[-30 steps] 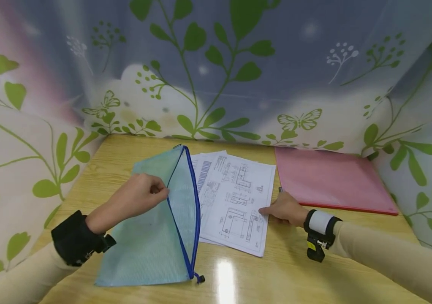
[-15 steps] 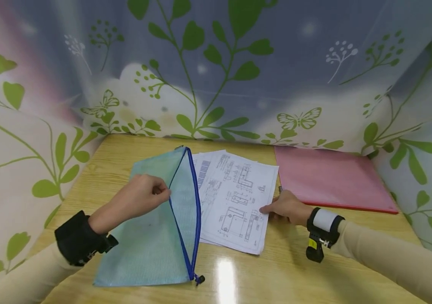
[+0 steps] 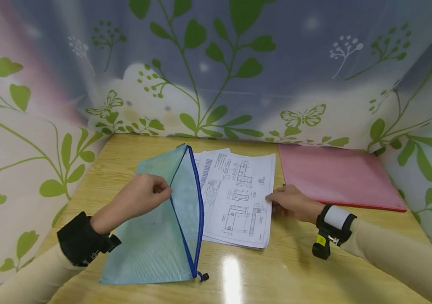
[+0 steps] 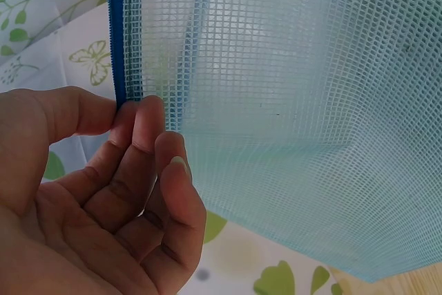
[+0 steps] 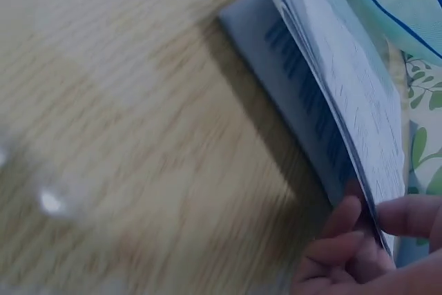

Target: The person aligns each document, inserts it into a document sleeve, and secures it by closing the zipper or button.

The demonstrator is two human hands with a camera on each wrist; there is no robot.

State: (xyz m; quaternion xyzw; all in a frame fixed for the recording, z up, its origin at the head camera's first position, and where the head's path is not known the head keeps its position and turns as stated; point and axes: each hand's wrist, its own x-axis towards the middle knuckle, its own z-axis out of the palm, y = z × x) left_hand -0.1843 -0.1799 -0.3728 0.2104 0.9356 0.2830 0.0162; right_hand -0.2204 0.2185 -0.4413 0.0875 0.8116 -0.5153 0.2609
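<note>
A light blue mesh zip pouch (image 3: 145, 245) with a blue zipper edge gapes at its mouth on the left of the table. My left hand (image 3: 136, 198) pinches the upper lip of that mouth; in the left wrist view, thumb and fingertips (image 4: 148, 115) meet at the zipper band. Sheets of paper (image 3: 238, 207) printed with technical drawings lie right of the pouch. With thumb and fingers, my right hand (image 3: 295, 202) grips the stack's right edge. The right wrist view shows the gripped sheets (image 5: 359, 108) raised off a lower sheet printed with dark bars (image 5: 293, 77).
A pink folder (image 3: 337, 177) with a red edge lies at the back right of the wooden table (image 3: 292, 270). A patterned curtain (image 3: 208, 76) stands behind and at both sides. The pouch's dark zipper pull (image 3: 204, 277) hangs at the near corner.
My right hand has moved slightly away from me, and the gripped papers have shifted and turned a little with it. The left hand still holds the pouch's lip in about the same place.
</note>
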